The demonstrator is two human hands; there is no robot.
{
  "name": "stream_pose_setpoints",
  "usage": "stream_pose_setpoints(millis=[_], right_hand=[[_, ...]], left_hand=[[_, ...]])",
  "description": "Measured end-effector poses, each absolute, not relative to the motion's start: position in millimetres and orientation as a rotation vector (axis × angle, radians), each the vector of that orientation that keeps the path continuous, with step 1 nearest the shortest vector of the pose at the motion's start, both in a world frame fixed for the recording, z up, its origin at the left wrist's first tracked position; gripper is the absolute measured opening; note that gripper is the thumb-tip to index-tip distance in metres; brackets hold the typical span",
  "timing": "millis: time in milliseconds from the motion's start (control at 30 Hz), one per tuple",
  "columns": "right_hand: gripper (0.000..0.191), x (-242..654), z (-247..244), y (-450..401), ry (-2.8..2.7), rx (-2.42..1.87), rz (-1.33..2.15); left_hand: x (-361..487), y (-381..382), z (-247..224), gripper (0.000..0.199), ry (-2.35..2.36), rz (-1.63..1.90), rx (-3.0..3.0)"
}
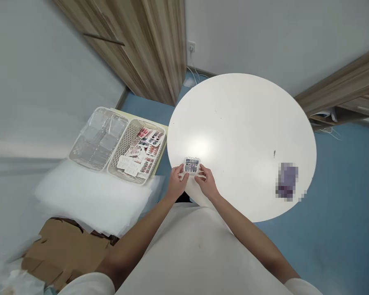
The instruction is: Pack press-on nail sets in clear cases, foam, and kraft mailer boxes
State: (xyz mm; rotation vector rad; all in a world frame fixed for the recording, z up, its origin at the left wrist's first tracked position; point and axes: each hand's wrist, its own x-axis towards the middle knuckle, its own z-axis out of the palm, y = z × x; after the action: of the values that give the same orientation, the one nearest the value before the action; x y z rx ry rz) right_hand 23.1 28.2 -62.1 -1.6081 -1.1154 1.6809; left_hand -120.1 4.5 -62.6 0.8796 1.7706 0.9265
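Observation:
A small clear plastic case of dark press-on nails (192,166) is between my two hands, at the near left edge of the round white table (242,123). My left hand (176,180) pinches its left side, thumb in front and fingers behind. On the opposite side, the fingers of my right hand (206,182) curl around the right edge of the case. The nails lie in rows under the clear lid. Whether the case rests on the tabletop or is slightly lifted, I cannot tell.
Left of the table, a plastic basket (110,168) holds several nail cards (146,149). Beside it, another basket (72,153) holds clear plastic cases (100,131). White sheets (92,196) and brown cardboard (67,250) lie nearer me. A blurred purple object (287,180) sits on the table's right.

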Motion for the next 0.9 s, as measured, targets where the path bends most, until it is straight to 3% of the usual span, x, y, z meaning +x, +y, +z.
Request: stream_pose_setpoints(millis=[333, 633, 900], right_hand=[[0.056, -53, -85, 79, -1.165, -1.728, 1.629], [0.056, -64, -87, 90, -1.303, -1.864, 1.465], [0.06, -64, -89, 85, -1.4, -1.86, 1.421]], left_hand=[[-186, 57, -85, 0.053, 1.793, 0.755, 0.924], [-195, 72, -86, 0.053, 1.74, 0.582, 1.075], [-192, 69, -89, 0.055, 1.753, 0.637, 1.12]])
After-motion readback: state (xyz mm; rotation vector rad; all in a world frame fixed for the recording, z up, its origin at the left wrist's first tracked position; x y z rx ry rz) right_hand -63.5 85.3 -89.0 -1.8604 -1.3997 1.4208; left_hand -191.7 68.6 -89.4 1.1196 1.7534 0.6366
